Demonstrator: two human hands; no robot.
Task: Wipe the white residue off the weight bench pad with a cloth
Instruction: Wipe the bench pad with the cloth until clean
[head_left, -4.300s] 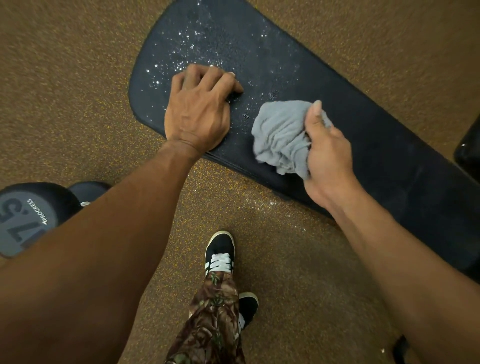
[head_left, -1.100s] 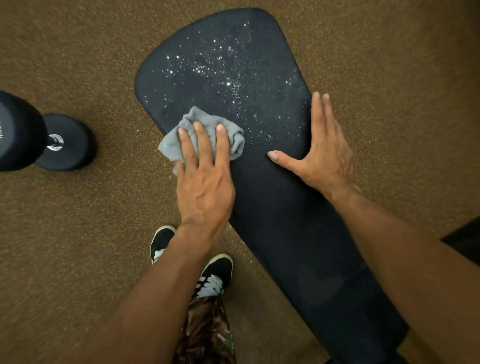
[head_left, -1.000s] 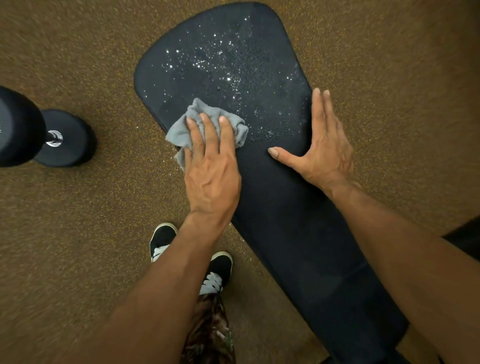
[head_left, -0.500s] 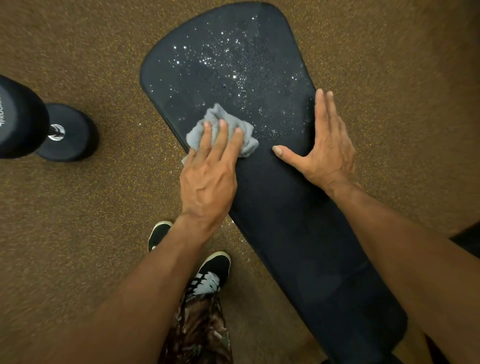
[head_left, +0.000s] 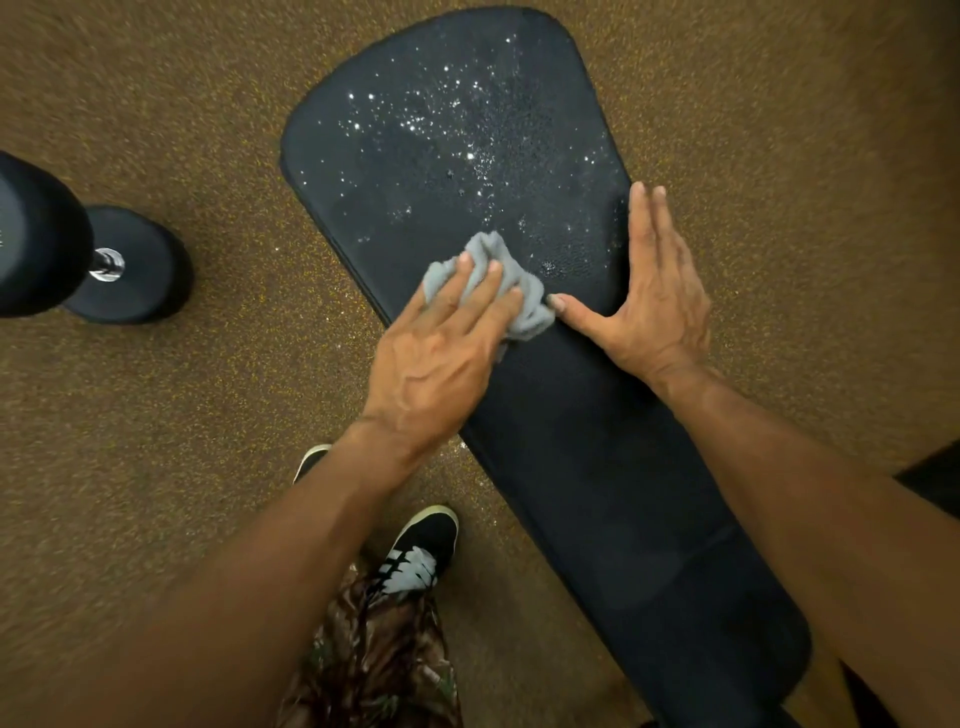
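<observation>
Pad (head_left: 597, 493) lengthwise near-right to far-left, left hand (head_left: 436, 364) flat on cloth (head_left: 530, 309), right hand (head_left: 649, 306) splayed

Weight bench pad (head_left: 597, 493): black, tapered. White residue (head_left: 467, 135): specks across its wide end. Cloth (head_left: 527, 306): grey, crumpled, mid-surface.

Left hand (head_left: 436, 358) lies palm down, fingers straight and slightly spread, pressing on the cloth (head_left: 527, 306). Right hand (head_left: 654, 306) lies flat, palm down, fingers together, thumb splayed toward the left hand (tip just beside the cloth). Both forearms bare, extended forward.
</observation>
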